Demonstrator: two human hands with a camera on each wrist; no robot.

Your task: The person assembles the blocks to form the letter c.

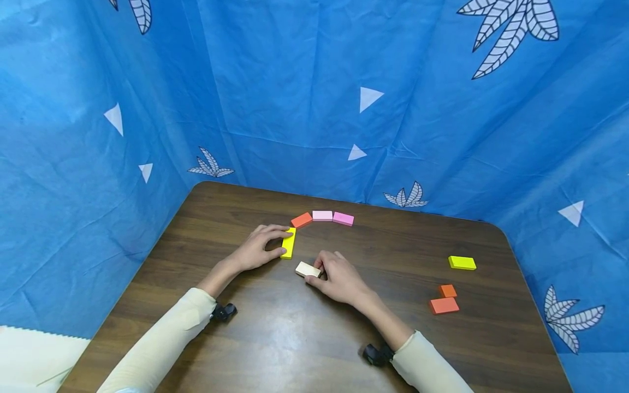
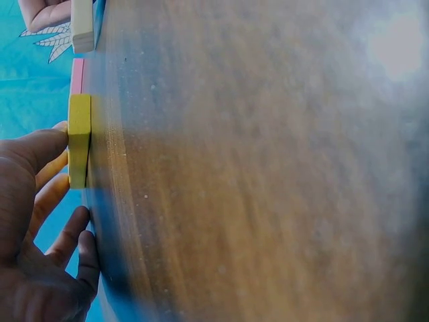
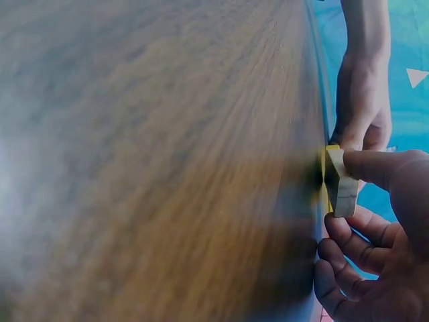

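Observation:
My left hand holds a yellow block by its two ends, thumb at the near end and fingers at the far end. In the left wrist view, this block lies on the table surface. A little nearer and to the right, my right hand pinches a cream wooden block between thumb and fingers. The right wrist view shows the cream block tilted between them. Just beyond the yellow block, an orange-red block, a pale pink block and a pink block form a curved row.
To the right on the brown wooden table lie another yellow block, a small orange block and a red-orange block. A blue patterned cloth hangs behind the table and at both sides.

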